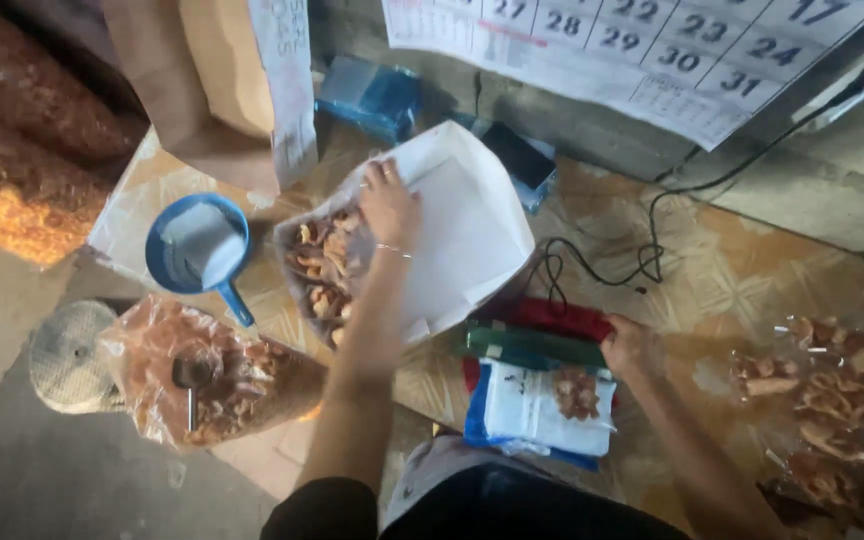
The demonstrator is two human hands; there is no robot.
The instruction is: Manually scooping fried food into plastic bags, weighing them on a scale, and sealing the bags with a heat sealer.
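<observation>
My left hand reaches forward and grips the edge of a large white paper sheet. The sheet lies partly over a clear bag of brownish fried snacks. My right hand is curled on the right end of a green bar, which sits on a red base. Just below the bar lies a small packet with a white label, blue backing and a few snacks inside.
A blue scoop with a handle and a big clear bag of snacks with a metal scoop in it lie at left, next to a round mesh disc. More snack bags are at right. A black cable, a brown paper bag and a wall calendar are behind.
</observation>
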